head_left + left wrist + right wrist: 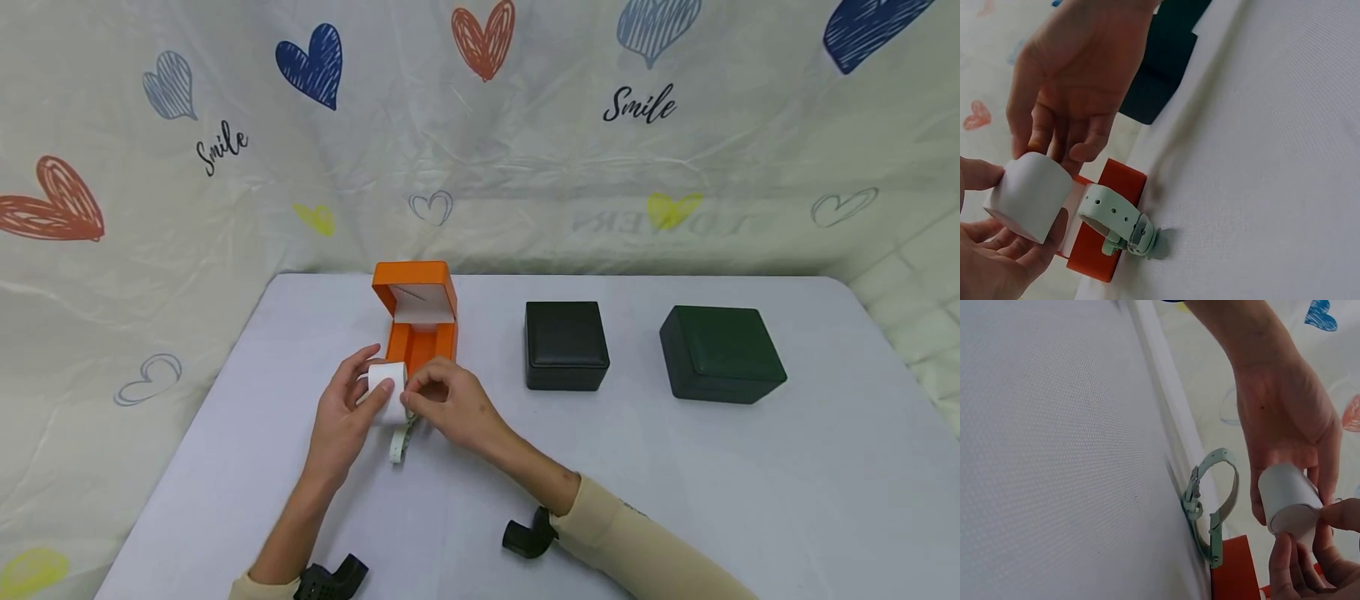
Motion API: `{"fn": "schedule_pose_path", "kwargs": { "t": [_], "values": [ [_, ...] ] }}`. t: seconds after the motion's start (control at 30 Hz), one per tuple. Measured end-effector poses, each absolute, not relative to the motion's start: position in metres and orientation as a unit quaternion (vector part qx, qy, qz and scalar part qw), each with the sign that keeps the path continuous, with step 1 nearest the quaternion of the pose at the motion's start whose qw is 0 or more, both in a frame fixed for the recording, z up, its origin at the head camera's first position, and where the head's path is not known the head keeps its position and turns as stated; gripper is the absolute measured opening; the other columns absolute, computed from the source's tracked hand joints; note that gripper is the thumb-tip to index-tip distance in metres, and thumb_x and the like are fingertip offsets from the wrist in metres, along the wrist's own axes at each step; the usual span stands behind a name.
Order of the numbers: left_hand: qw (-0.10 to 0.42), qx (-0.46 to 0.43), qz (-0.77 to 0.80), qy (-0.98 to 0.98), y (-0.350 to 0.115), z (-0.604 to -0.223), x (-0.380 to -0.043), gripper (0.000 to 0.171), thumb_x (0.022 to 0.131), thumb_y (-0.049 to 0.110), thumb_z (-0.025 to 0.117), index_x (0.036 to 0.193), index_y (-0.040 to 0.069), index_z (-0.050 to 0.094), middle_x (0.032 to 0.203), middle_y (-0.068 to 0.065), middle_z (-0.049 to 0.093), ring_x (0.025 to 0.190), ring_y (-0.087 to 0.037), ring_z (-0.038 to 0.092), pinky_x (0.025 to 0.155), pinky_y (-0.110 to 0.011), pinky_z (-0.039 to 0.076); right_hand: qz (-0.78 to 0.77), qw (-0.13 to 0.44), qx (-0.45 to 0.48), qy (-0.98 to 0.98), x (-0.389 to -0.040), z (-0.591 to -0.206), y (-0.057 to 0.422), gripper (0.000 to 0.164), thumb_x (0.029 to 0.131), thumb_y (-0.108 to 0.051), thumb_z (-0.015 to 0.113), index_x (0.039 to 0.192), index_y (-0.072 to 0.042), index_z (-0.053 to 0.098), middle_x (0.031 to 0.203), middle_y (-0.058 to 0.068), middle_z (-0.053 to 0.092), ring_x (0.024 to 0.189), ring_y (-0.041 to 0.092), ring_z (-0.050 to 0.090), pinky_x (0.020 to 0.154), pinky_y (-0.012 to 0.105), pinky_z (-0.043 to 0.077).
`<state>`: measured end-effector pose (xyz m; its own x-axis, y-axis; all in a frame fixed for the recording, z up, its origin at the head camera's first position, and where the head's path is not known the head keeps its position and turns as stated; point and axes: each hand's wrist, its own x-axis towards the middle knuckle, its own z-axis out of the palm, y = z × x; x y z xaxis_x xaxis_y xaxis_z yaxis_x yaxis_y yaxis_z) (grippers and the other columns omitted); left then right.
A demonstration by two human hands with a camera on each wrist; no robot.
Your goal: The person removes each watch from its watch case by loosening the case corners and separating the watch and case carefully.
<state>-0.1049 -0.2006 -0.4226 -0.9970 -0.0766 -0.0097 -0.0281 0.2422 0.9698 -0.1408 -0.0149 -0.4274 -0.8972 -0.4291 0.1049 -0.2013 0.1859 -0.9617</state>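
My left hand [341, 421] holds a white cylindrical watch pillow [384, 383], thumb across its front and fingers behind. At the pillow's right end, the fingertips and thumb of my right hand [463, 410] pinch its edge. The left wrist view shows the smooth side of the pillow [1032, 194], and the right wrist view shows its round end. Below the hands, a pale green watch band [1227, 500] with holes and a buckle stands curled on the table. Just behind the hands, the orange box [412, 272] has its lid raised, showing a white lining; the hands partly cover its front.
A black box [566, 342] and a dark green box [723, 350] stand with lids down to the right on the white table [675, 483]. A backdrop sheet [525, 167] printed with hearts hangs along the table's far edge.
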Motion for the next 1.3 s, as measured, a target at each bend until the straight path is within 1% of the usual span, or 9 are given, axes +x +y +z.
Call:
{"fn": "schedule_pose_path", "kwargs": {
  "t": [0.17, 0.27, 0.47, 0.67, 0.8, 0.93, 1.03, 1.17, 1.3],
  "values": [
    [0.021, 0.029, -0.622, -0.782, -0.200, -0.423, -0.106, 0.055, 0.103, 0.022, 0.067, 0.154, 0.021, 0.046, 0.145, -0.007, 0.053, 0.120, -0.011, 0.063, 0.093, -0.015, 0.056, -0.603, 0.085, -0.197, 0.769, -0.142, -0.427, -0.015, 0.006, 0.096, -0.016, 0.073, 0.094, -0.011, 0.075, 0.103, 0.004, 0.066, 0.098, 0.014, 0.062, 0.092, 0.023, 0.057],
    [0.020, 0.028, -0.626, -0.779, -0.200, -0.422, -0.107, 0.055, 0.103, 0.023, 0.066, 0.154, 0.021, 0.045, 0.147, -0.006, 0.052, 0.122, -0.013, 0.063, 0.093, -0.015, 0.056, -0.603, 0.078, -0.190, 0.771, -0.143, -0.425, -0.016, 0.007, 0.097, -0.016, 0.072, 0.093, -0.010, 0.075, 0.104, 0.004, 0.066, 0.098, 0.014, 0.063, 0.094, 0.026, 0.058],
    [0.040, 0.038, -0.618, -0.785, -0.200, -0.421, -0.107, 0.055, 0.103, 0.023, 0.066, 0.154, 0.019, 0.045, 0.154, -0.003, 0.050, 0.130, -0.019, 0.058, 0.097, -0.010, 0.052, -0.614, 0.066, -0.173, 0.768, -0.146, -0.423, -0.015, 0.009, 0.097, -0.017, 0.071, 0.093, -0.010, 0.075, 0.106, 0.005, 0.065, 0.101, 0.016, 0.063, 0.094, 0.032, 0.059],
    [0.084, 0.041, -0.604, -0.791, -0.200, -0.421, -0.108, 0.050, 0.099, 0.017, 0.072, 0.146, 0.016, 0.055, 0.146, -0.002, 0.058, 0.127, -0.017, 0.058, 0.096, -0.010, 0.053, -0.615, 0.051, -0.157, 0.771, -0.150, -0.424, -0.015, 0.008, 0.098, -0.016, 0.070, 0.094, -0.010, 0.074, 0.108, 0.006, 0.065, 0.106, 0.022, 0.061, 0.096, 0.035, 0.056],
    [0.092, 0.038, -0.596, -0.797, -0.199, -0.421, -0.108, 0.047, 0.098, 0.017, 0.074, 0.143, 0.015, 0.059, 0.143, -0.001, 0.060, 0.124, -0.016, 0.058, 0.097, -0.011, 0.053, -0.615, 0.047, -0.149, 0.773, -0.151, -0.424, -0.015, 0.008, 0.098, -0.017, 0.070, 0.096, -0.010, 0.074, 0.110, 0.007, 0.064, 0.109, 0.026, 0.061, 0.098, 0.038, 0.055],
    [0.095, 0.034, -0.594, -0.798, -0.198, -0.423, -0.109, 0.046, 0.097, 0.017, 0.074, 0.142, 0.015, 0.062, 0.141, -0.001, 0.061, 0.123, -0.015, 0.058, 0.098, -0.012, 0.053, -0.622, 0.043, -0.147, 0.768, -0.153, -0.425, -0.015, 0.008, 0.098, -0.017, 0.070, 0.096, -0.010, 0.074, 0.110, 0.007, 0.064, 0.110, 0.028, 0.061, 0.099, 0.042, 0.054],
    [0.099, 0.033, -0.592, -0.799, -0.198, -0.424, -0.110, 0.046, 0.097, 0.017, 0.075, 0.141, 0.016, 0.063, 0.139, -0.001, 0.063, 0.122, -0.014, 0.058, 0.097, -0.013, 0.053, -0.629, 0.043, -0.148, 0.762, -0.155, -0.426, -0.015, 0.008, 0.098, -0.017, 0.070, 0.096, -0.010, 0.073, 0.109, 0.007, 0.064, 0.108, 0.024, 0.061, 0.098, 0.040, 0.055],
    [0.105, 0.032, -0.588, -0.802, -0.197, -0.424, -0.112, 0.045, 0.097, 0.017, 0.075, 0.140, 0.016, 0.065, 0.137, -0.002, 0.064, 0.121, -0.014, 0.058, 0.097, -0.013, 0.054, -0.639, 0.046, -0.149, 0.754, -0.157, -0.427, -0.016, 0.009, 0.098, -0.018, 0.069, 0.097, -0.009, 0.073, 0.109, 0.008, 0.063, 0.104, 0.018, 0.061, 0.091, 0.032, 0.056],
    [0.107, 0.036, -0.583, -0.804, -0.196, -0.424, -0.113, 0.044, 0.097, 0.016, 0.075, 0.140, 0.016, 0.065, 0.138, -0.003, 0.064, 0.120, -0.015, 0.059, 0.097, -0.013, 0.053, -0.642, 0.046, -0.148, 0.751, -0.158, -0.427, -0.016, 0.010, 0.099, -0.018, 0.070, 0.098, -0.008, 0.073, 0.109, 0.008, 0.063, 0.103, 0.017, 0.061, 0.087, 0.029, 0.056]
  ]
}}
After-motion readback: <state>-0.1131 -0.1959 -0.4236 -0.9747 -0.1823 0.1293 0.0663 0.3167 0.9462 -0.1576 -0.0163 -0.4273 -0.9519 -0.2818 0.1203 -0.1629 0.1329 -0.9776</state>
